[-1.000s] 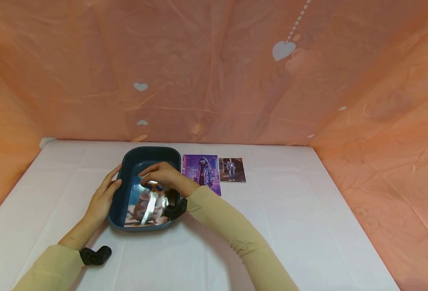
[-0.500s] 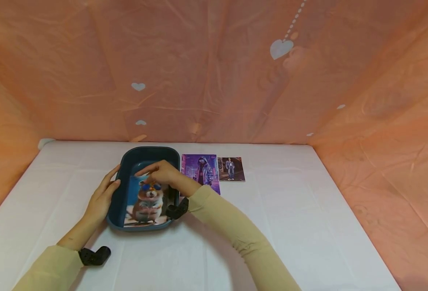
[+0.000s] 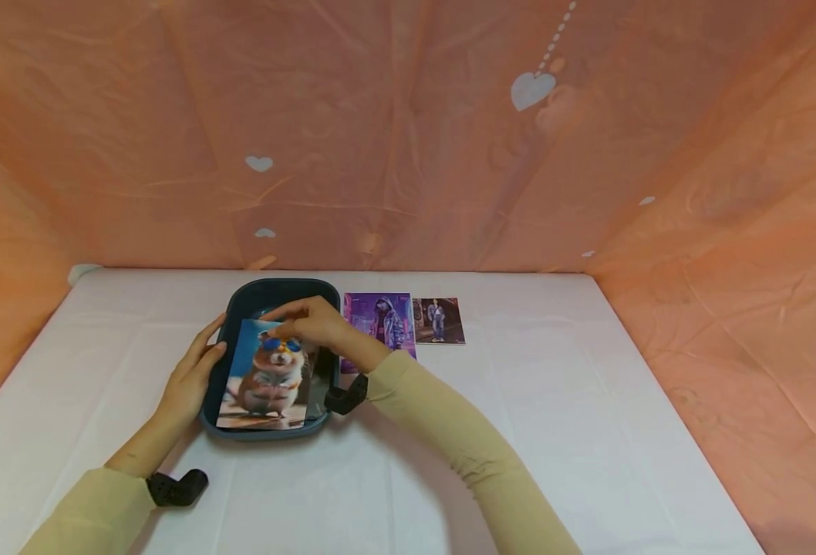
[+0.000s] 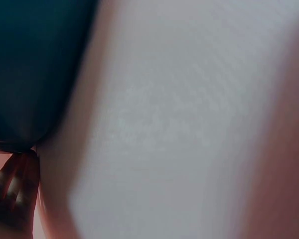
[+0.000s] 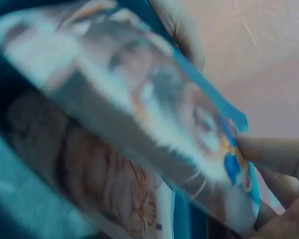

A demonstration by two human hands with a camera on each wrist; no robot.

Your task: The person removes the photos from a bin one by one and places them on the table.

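Note:
My right hand (image 3: pixel 314 324) pinches the far edge of a photo print of a hamster in blue sunglasses (image 3: pixel 265 381). In the right wrist view, thumb and fingers hold that print (image 5: pixel 139 99) by one end, and it bows slightly. It is tilted above a dark teal plastic bin (image 3: pixel 279 287). Beneath it, another picture in brown tones (image 5: pixel 104 174) shows inside the bin. My left hand (image 3: pixel 189 378) rests against the bin's left side, with fairly straight fingers. The left wrist view shows fingertips (image 4: pixel 27 169) touching the bin's outside (image 4: pixel 35 64).
Right of the bin, a purple print of a hooded figure (image 3: pixel 387 320) lies on the white tablecloth (image 3: pixel 554 432). Beside it is a smaller dark print of a standing person (image 3: pixel 438 320). Orange sheeting with hearts (image 3: pixel 394 154) hangs behind and at both sides.
The hamster print has been lifted at its far end and shifted slightly left and up in the head view, uncovering part of the bin's right side. My left hand stays at the bin.

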